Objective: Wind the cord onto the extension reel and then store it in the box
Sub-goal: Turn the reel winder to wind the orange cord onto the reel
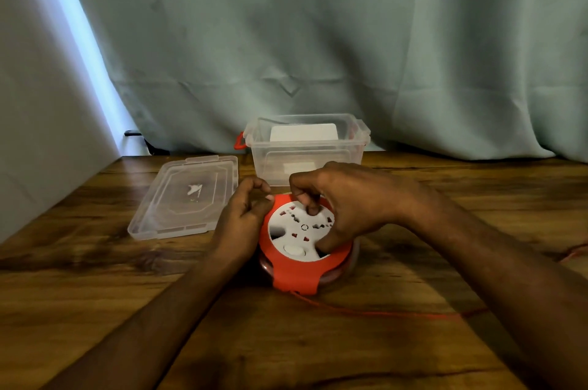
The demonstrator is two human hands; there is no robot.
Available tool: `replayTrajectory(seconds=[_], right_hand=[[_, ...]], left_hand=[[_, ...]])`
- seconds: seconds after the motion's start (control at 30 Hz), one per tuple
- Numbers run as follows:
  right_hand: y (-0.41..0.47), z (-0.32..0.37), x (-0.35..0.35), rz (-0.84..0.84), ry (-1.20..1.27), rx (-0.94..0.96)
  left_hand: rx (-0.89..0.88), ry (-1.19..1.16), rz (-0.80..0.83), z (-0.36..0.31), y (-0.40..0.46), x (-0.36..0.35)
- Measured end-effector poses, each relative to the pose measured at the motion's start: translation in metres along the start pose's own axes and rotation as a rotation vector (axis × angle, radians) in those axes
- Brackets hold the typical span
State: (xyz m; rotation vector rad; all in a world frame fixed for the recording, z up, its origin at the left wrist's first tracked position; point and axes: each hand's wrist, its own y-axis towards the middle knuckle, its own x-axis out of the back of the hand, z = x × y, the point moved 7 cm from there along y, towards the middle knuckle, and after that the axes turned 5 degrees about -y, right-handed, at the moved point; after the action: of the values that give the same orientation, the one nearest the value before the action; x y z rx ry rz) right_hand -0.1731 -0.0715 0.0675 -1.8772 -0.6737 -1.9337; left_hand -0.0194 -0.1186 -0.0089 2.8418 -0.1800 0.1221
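Fingers (pixel 310 205) of the right hand (pixel 346 208) are curled down onto the white socket face of the round red extension reel (pixel 302 249), apparently gripping a winding knob; the left hand (pixel 245 218) is cupped against its left rim. From the reel at mid-worktop (pixel 95 278), the thin red cord (pixel 381 313) trails toward the right edge.

One red-and-white extension reel (pixel 302 243) sits on one wooden tabletop (pixel 95 278), with one red cord (pixel 381 312) trailing right. Far behind stands one clear plastic box (pixel 307 148), and one clear lid (pixel 187 195) lies left. Two hands are present: left hand (pixel 241 221), right hand (pixel 350 205).
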Motion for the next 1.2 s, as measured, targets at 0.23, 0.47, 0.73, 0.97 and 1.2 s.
replayTrajectory(seconds=[0.23, 0.47, 0.73, 0.97, 1.2], right_hand=[[0.001, -0.010, -0.001, -0.086, -0.039, -0.062], [0.001, -0.009, -0.001, -0.048, 0.059, -0.029], [-0.001, -0.006, -0.001, -0.088, -0.054, -0.043], [0.004, -0.003, -0.011, -0.126, -0.038, -0.133], [0.008, 0.006, -0.015, -0.142, -0.034, -0.171]], left_hand=[[-0.047, 0.158, -0.114, -0.009, -0.009, -0.007], [0.199, 0.057, 0.018, 0.006, 0.000, 0.001], [0.186, 0.089, -0.038, 0.001, -0.007, -0.001], [0.120, 0.086, -0.058, -0.004, -0.006, -0.003], [0.138, 0.050, -0.046, -0.001, -0.005, -0.003]])
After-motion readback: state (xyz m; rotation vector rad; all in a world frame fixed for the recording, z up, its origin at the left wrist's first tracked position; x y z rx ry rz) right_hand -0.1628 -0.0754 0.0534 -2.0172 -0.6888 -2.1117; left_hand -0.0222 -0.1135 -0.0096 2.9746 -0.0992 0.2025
